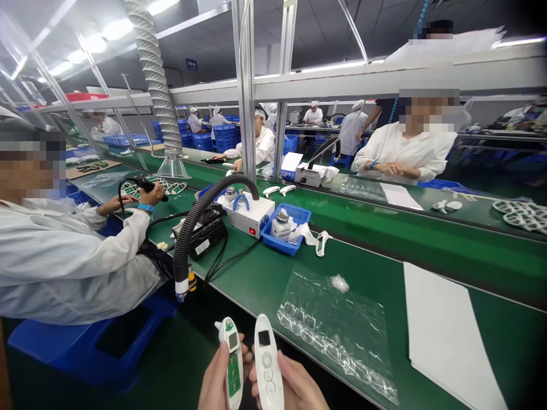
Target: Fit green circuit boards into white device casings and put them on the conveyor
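My left hand point(214, 373) is closed round the white back half of an ear thermometer point(232, 361), its green circuit board and small grey screen facing me. Beside it, my right hand point(299, 380) grips a white front cover point(269, 364) with a dark window and several round buttons. The two parts are held upright, side by side and apart, just off the table's near edge. On the table past my hands lies a clear plastic bag point(337, 319) with several clear square frames along its near side.
White sheets point(444, 330) lie at right. A blue tray point(294, 213) holds a bottle and tissue, next to a white box point(248, 213) and black suction hose point(183, 239). A co-worker point(77, 256) sits at left; another point(405, 142) sits across the green conveyor point(363, 213).
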A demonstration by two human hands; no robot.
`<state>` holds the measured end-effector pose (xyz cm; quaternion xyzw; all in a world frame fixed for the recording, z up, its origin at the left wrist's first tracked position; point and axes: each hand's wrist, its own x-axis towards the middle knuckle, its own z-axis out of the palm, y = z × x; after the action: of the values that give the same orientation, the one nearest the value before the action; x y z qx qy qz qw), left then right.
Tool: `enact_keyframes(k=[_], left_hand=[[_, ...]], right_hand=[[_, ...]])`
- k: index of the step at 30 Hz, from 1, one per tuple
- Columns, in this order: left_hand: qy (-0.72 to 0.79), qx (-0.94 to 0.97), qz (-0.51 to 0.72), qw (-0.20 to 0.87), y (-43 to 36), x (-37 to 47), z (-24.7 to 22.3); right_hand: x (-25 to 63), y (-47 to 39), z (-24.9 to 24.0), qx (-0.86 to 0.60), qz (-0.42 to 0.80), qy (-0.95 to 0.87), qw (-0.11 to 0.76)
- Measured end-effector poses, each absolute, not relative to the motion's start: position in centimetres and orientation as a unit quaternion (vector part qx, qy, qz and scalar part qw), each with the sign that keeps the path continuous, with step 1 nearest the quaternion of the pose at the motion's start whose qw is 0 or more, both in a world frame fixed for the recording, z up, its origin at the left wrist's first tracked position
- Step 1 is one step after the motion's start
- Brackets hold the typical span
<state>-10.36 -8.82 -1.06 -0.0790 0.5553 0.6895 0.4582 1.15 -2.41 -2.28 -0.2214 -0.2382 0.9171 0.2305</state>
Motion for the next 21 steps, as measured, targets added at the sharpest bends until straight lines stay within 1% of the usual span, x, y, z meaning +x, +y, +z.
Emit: enact_keyframes(k=[4,9,14,19,21], left_hand=[[0.554,-0.041,0.698,0.451,-8.5,-10.0,-0.2],[0.566,0.071,0.689,0.446,-7.3,-8.3,0.3],[0.549,0.083,0.7,0.449,-6.5,-6.9,-0.9],[0.555,0.11,0.675,0.473,-6.1,-6.5,-1.6],[0.555,0.123,0.665,0.485,-5.9,-6.4,-1.4]], right_hand=[[1.5,-2.3,-1.9,-0.217,0.882,-0.326,0.263],[1.9,-2.6,-2.3,-0.284,0.799,-0.423,0.32],[2.3,-2.4,-3.1,-0.301,0.768,-0.473,0.31],[2.8,-1.8,-3.5,-0.279,0.74,-0.52,0.323],[3.5,-1.4,-3.4,-0.283,0.706,-0.561,0.327]])
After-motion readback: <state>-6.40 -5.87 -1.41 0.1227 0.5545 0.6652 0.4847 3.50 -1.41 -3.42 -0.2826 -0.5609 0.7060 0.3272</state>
